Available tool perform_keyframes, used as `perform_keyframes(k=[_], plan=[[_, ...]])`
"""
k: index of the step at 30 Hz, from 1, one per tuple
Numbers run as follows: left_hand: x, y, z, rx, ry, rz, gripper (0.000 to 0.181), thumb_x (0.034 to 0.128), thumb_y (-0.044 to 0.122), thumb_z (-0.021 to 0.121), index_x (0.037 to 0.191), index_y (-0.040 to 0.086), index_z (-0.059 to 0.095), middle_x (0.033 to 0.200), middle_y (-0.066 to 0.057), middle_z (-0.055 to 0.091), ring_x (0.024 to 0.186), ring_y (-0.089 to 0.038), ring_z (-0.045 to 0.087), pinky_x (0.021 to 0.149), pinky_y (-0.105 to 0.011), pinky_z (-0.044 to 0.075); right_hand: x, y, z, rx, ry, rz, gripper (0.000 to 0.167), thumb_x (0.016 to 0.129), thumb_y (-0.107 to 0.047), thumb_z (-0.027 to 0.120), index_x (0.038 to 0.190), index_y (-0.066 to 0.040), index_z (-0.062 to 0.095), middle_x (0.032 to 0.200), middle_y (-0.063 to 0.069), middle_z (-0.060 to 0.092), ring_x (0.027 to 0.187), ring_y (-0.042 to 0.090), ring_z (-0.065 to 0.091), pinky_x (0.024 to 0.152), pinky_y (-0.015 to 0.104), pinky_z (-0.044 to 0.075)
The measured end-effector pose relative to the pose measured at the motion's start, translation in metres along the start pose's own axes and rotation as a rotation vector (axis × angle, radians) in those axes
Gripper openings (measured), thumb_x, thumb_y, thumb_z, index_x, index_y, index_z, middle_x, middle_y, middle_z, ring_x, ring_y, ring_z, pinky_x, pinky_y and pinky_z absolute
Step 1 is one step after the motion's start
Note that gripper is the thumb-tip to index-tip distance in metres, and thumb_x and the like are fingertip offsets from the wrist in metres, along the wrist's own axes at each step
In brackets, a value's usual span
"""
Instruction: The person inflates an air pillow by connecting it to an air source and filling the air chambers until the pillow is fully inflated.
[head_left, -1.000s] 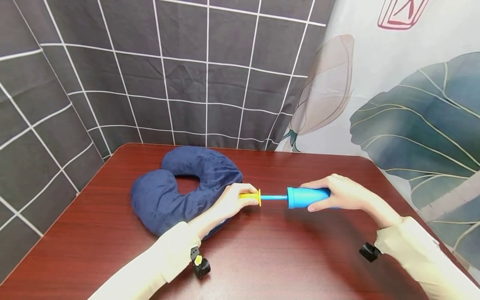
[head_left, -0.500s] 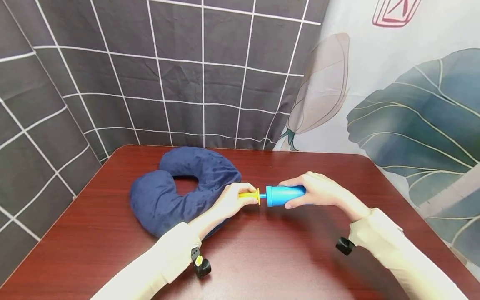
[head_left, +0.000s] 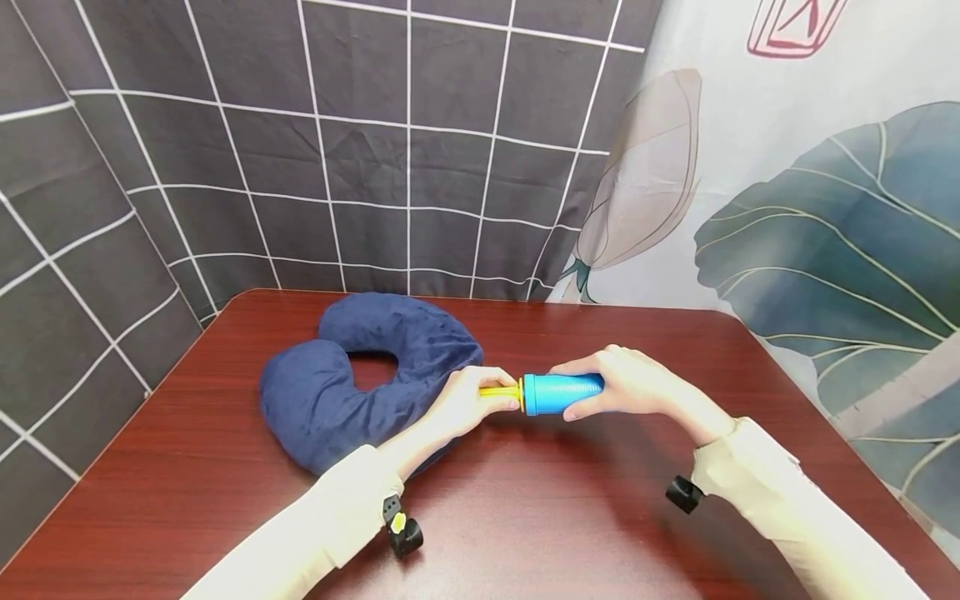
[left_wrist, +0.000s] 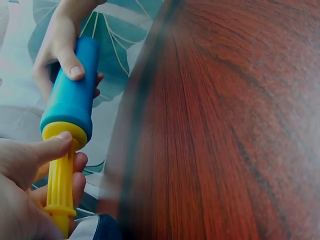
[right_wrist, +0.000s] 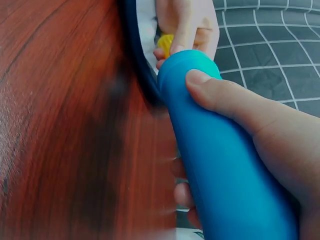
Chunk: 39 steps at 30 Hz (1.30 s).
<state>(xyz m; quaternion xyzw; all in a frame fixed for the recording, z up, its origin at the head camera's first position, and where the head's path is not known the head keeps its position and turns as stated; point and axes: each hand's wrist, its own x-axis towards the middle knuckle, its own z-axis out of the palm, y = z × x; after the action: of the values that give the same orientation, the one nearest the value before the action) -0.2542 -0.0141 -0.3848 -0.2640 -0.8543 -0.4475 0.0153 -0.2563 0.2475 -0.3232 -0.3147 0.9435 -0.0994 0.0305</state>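
Note:
A hand pump with a blue barrel (head_left: 553, 394) and a ribbed yellow nozzle or handle piece (left_wrist: 61, 182) is held level above the table between both hands. My left hand (head_left: 463, 402) grips the yellow piece, its thumb lying near the yellow flange. The right hand (head_left: 633, 382) wraps round the blue barrel, thumb along its near side in the right wrist view. Flange and barrel end meet, so no blue rod shows between them. The barrel's far end is hidden behind the right palm.
A navy U-shaped neck pillow (head_left: 322, 408) lies on the reddish-brown table (head_left: 525, 517), just behind and left of my left hand. A dark grid curtain (head_left: 367, 158) and a white leaf-print curtain (head_left: 787, 208) hang behind the table's edges.
My right hand has moved left with the blue barrel, and the blue rod has slid fully inside it. The left hand and the pillow have stayed nearly in place.

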Motion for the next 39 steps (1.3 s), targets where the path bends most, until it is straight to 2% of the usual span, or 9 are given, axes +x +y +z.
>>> perform_keyframes(k=[6, 15, 23, 30, 39], plan=[[0.000, -0.002, -0.001, -0.043, 0.013, -0.005, 0.018, 0.0817, 0.020, 0.080, 0.098, 0.013, 0.077, 0.092, -0.002, 0.076, 0.086, -0.014, 0.064, 0.078, -0.022, 0.049, -0.008, 0.008, -0.007, 0.009, -0.008, 0.011, 0.059, 0.074, -0.058, 0.079, 0.127, -0.035, 0.066, 0.106, -0.010, 0.073, 0.082, 0.006, 0.060, 0.066, 0.025, 0.047], [-0.002, -0.003, -0.003, -0.086, -0.003, -0.026, 0.018, 0.0821, 0.019, 0.080, 0.099, 0.012, 0.077, 0.093, -0.003, 0.076, 0.085, -0.012, 0.063, 0.078, -0.020, 0.049, -0.034, 0.032, -0.022, -0.018, 0.003, 0.016, 0.063, 0.073, -0.065, 0.076, 0.127, -0.034, 0.066, 0.104, -0.012, 0.072, 0.080, 0.002, 0.058, 0.064, 0.023, 0.045], [-0.003, -0.003, -0.003, -0.058, 0.014, -0.009, 0.019, 0.0820, 0.022, 0.080, 0.099, 0.014, 0.077, 0.094, -0.002, 0.076, 0.086, -0.012, 0.065, 0.078, -0.020, 0.049, -0.060, 0.053, -0.033, -0.024, 0.069, -0.011, 0.061, 0.070, -0.050, 0.085, 0.125, -0.032, 0.068, 0.101, -0.016, 0.073, 0.077, -0.004, 0.058, 0.065, 0.021, 0.046], [-0.004, -0.003, -0.004, -0.042, 0.021, -0.016, 0.019, 0.0817, 0.024, 0.080, 0.099, 0.016, 0.077, 0.094, 0.000, 0.077, 0.087, -0.012, 0.065, 0.079, -0.021, 0.049, -0.079, 0.068, -0.043, -0.005, 0.113, -0.030, 0.060, 0.069, -0.046, 0.088, 0.123, -0.029, 0.070, 0.101, -0.015, 0.073, 0.078, -0.005, 0.058, 0.065, 0.021, 0.046], [-0.002, -0.002, -0.005, -0.079, 0.008, -0.023, 0.020, 0.0819, 0.023, 0.080, 0.099, 0.014, 0.077, 0.095, -0.002, 0.076, 0.086, -0.011, 0.065, 0.078, -0.020, 0.049, -0.092, 0.073, -0.051, 0.007, 0.115, 0.010, 0.060, 0.069, -0.043, 0.088, 0.123, -0.026, 0.070, 0.100, -0.016, 0.073, 0.077, -0.006, 0.057, 0.064, 0.020, 0.044]])
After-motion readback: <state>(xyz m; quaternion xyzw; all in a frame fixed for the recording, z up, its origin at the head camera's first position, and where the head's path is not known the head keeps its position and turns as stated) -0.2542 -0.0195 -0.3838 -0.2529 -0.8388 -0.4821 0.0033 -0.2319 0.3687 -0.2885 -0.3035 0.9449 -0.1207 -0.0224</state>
